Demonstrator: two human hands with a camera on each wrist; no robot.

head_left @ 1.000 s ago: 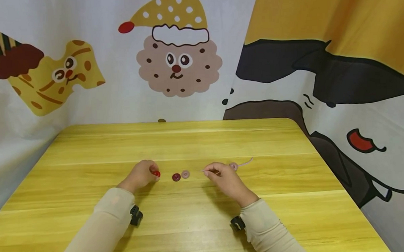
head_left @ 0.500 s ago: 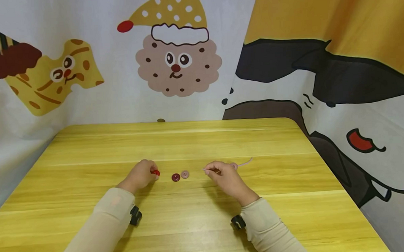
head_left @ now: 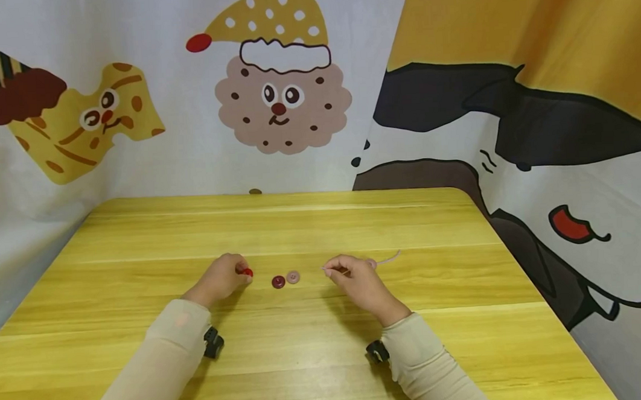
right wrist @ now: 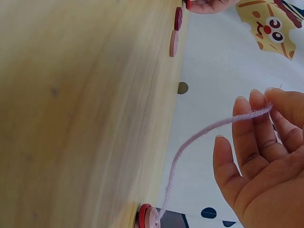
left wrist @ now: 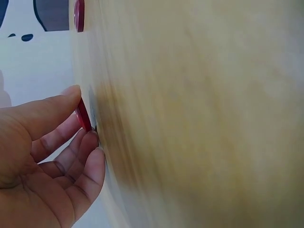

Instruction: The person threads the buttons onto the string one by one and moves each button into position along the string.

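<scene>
My left hand [head_left: 221, 279] pinches a bright red button [left wrist: 83, 115] between thumb and fingers. The button is tilted on its edge, close to the tabletop. Between my hands lie a dark red button [head_left: 278, 282] and a pale pink button [head_left: 293, 277], side by side. My right hand [head_left: 362, 287] pinches a pale pink yarn [right wrist: 194, 136] near one end, raised off the table. In the right wrist view the yarn runs down to a small stack of buttons [right wrist: 151, 219], pink in front and red behind. The head view shows the yarn's other end trailing right.
Both hands work over a wooden table [head_left: 306, 346] with light yellow grain. A curtain [head_left: 154, 27] printed with cartoon figures hangs behind and beside it. A black wrist camera [head_left: 214, 343] sits at the left cuff, another camera [head_left: 378, 351] at the right.
My left hand has raised the bright red button slightly. My right hand has hardly moved and still pinches the yarn. The two buttons in the middle lie as before.
</scene>
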